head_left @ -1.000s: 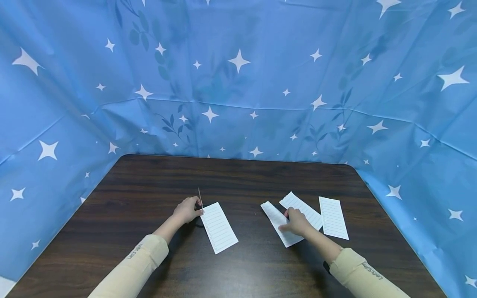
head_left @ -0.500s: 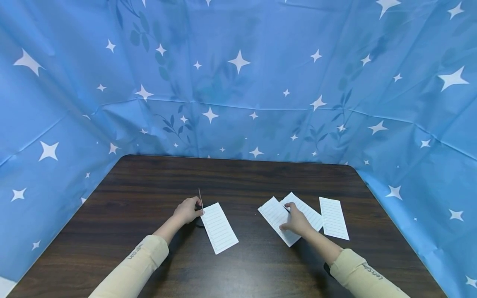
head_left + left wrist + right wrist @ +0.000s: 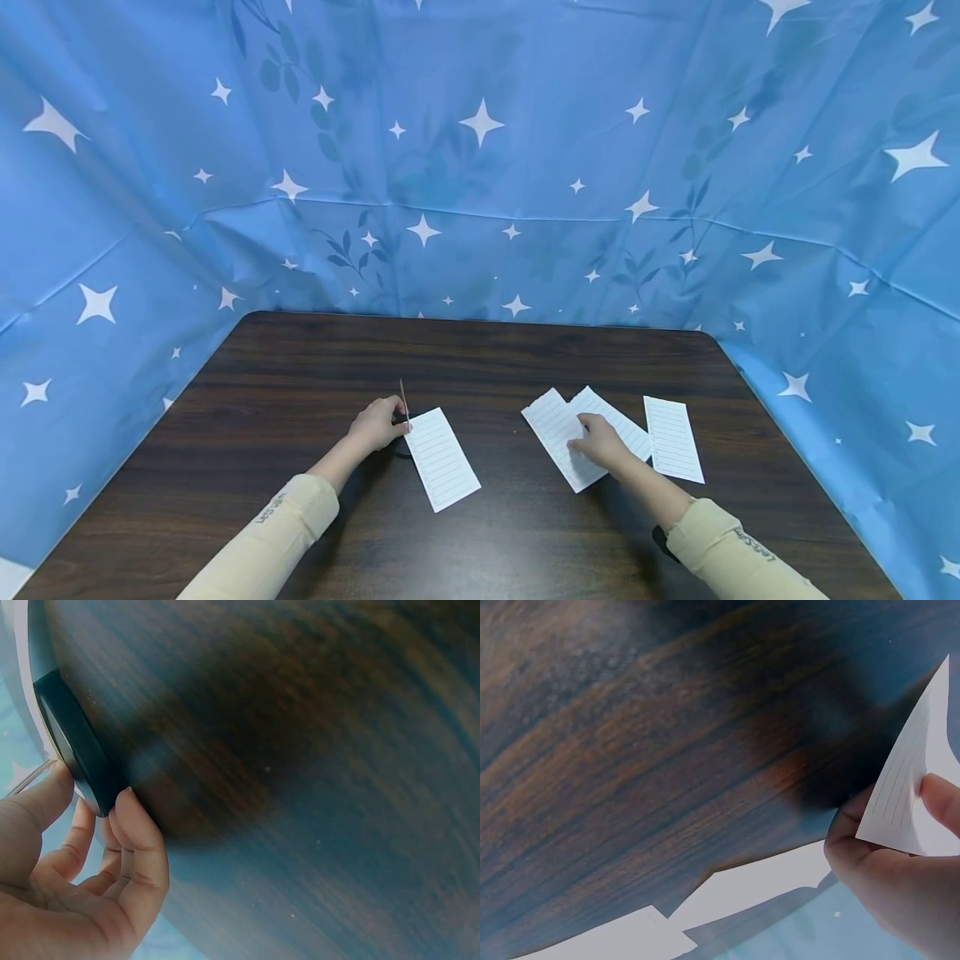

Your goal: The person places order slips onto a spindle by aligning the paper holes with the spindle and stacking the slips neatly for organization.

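Observation:
My left hand (image 3: 377, 425) grips a bill spike, whose thin upright rod (image 3: 403, 400) rises beside the fingers. In the left wrist view its black base (image 3: 79, 750) sits between thumb and fingers. One lined white sheet (image 3: 441, 462) lies at the spike, its upper left corner by the rod and thumb. My right hand (image 3: 602, 443) pinches another lined sheet (image 3: 553, 429) by its right side. In the right wrist view this sheet (image 3: 907, 780) bends up between thumb and fingers.
A torn-edged lined sheet (image 3: 621, 427) lies partly behind the right hand. Farther right is a further lined sheet (image 3: 672, 439). The dark wooden table (image 3: 480, 358) ends at a blue curtain (image 3: 480, 183) with white stars.
The sheet in my right hand has turned flatter to view, showing more of its lined face, and its top end has shifted up. My left hand stays where it was.

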Motion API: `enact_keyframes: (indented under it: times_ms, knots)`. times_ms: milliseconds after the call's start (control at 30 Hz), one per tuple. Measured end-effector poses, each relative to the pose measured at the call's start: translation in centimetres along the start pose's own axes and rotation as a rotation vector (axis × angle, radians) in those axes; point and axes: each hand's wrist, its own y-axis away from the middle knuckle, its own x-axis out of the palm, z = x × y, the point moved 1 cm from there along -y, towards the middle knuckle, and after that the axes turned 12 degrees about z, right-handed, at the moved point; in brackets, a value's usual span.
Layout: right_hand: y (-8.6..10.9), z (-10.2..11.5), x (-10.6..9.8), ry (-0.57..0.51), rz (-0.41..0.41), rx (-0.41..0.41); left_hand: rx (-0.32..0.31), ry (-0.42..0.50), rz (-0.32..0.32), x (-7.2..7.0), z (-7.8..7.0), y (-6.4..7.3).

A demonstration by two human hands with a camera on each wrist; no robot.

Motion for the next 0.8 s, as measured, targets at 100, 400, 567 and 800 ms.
enact_keyframes:
  times_ms: [100, 400, 567, 800]
  knots:
    - [-0.1, 0.1, 0.0, -0.012, -0.005, -0.006, -0.001, 0.002, -0.002, 0.0, 0.0, 0.0]
    - [0.0, 0.9, 0.3, -0.097, -0.002, -0.053, -0.002, 0.033, 0.018, -0.2, 0.0, 0.1]
    - [-0.1, 1.5, 0.5, -0.120, 0.010, -0.053, 0.007, 0.017, -0.016, 0.0, 0.1, 0.2]
    - [-0.2, 2.3, 0.8, -0.147, 0.018, -0.086, 0.027, 0.028, -0.039, 0.1, 0.1, 0.4]
